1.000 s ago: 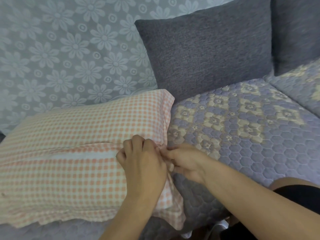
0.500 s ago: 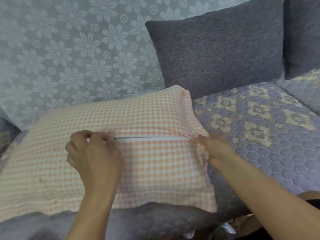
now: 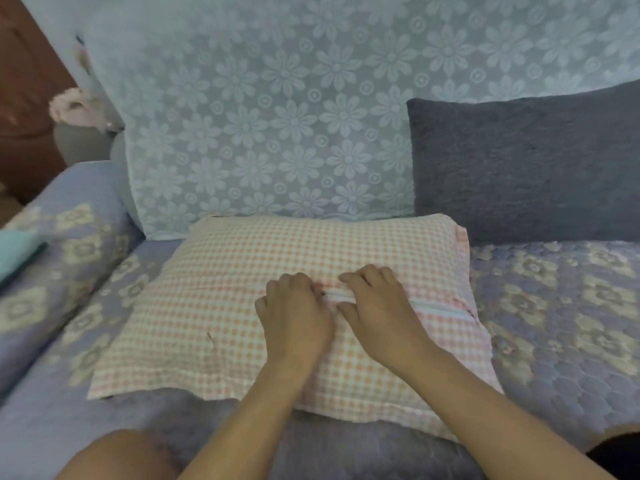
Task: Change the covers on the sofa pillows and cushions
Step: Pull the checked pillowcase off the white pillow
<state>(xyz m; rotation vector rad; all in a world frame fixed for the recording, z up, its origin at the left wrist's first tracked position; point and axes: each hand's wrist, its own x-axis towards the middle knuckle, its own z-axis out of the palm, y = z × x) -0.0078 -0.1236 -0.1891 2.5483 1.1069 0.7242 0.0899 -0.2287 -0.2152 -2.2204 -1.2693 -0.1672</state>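
Sofa seat: a quilted lilac cover [image 3: 554,323] with cream flower patches spreads across the whole seat, a soft flat place to work a pillow on.
Knee: one bare knee [image 3: 117,455] shows at the bottom edge, so the person likely sits or kneels close.
Checked pillow: one, pink and white [image 3: 207,306], lying flat in the middle of the seat with its zipper side up, within easy reach.
Left hand: [image 3: 294,313] curled on the pillow, fingertips pinched at the zipper line, probably on the pull; the pull itself is hidden.
Right hand: [image 3: 377,306] just beside the left, fingers bent and pressing the cloth at the seam, seemingly to steady it; not closed around anything.
Zipper: one [image 3: 440,308], white tape showing from the right hand to the pillow's right edge.
Grey cushion: one [image 3: 519,168], leaning upright on the backrest, cover unchanged by the look of it.
Backrest: one pale blue daisy-lace throw [image 3: 259,116].
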